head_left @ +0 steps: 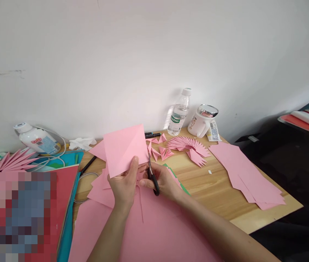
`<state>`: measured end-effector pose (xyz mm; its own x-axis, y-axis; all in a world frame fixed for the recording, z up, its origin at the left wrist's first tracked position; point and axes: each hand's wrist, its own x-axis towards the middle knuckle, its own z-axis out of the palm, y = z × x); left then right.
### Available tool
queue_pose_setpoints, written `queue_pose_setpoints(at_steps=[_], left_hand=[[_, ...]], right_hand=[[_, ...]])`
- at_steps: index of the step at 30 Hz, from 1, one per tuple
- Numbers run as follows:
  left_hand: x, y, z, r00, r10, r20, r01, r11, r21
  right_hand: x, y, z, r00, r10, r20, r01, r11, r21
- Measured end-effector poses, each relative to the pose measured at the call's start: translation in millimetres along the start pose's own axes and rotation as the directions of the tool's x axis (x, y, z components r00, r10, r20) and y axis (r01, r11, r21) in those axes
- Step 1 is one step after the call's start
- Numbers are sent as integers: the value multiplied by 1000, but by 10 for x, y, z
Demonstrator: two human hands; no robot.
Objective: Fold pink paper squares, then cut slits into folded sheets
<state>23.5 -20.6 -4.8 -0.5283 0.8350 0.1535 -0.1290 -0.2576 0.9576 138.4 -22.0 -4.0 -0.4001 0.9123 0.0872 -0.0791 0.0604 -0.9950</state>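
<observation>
My left hand [124, 183] is closed on the lower edge of a folded pink paper sheet [125, 147], which it holds upright over the desk. My right hand [164, 182] grips black-handled scissors [152, 174], and their blades point up along the sheet's right edge. Beneath both hands lies a large pink sheet [149, 229] with a cut slit. Smaller pink sheets lie under my left hand.
On the wooden desk [217, 189] lie folded pink pieces [162, 151], a pleated pink fan [191, 147] and a stack of pink sheets [249, 174]. A water bottle [179, 112], white mug [202, 122] and black markers [152, 135] stand by the wall. A white bottle [36, 140], cables and red card lie left.
</observation>
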Motion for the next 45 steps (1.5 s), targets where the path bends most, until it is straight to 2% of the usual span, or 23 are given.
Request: queue_pose_setpoints(at_steps=[8,25,36,41,45], left_hand=[[5,9,7,999,23,-30,-23,1000,19],[3,6,8,1000,8,-15,-7,1000,4],[-2,5,16,999,31,-32,-30,999,20],[-13,-3,21,999,-24,31,24,1000,4],[-20,9,36,999,29,31,-29,999,17]], right_hand=[[2,79,-9,1000,26,-4,-26,999,33],[-10,47,2,997,66,-32,-64,997,44],[-3,87,-7,997,58,-42,-57,998,17],[8,29,-19,1000,1,-14,-1,1000,5],[19,8,-29,999,-26,-29,26,999,-20]])
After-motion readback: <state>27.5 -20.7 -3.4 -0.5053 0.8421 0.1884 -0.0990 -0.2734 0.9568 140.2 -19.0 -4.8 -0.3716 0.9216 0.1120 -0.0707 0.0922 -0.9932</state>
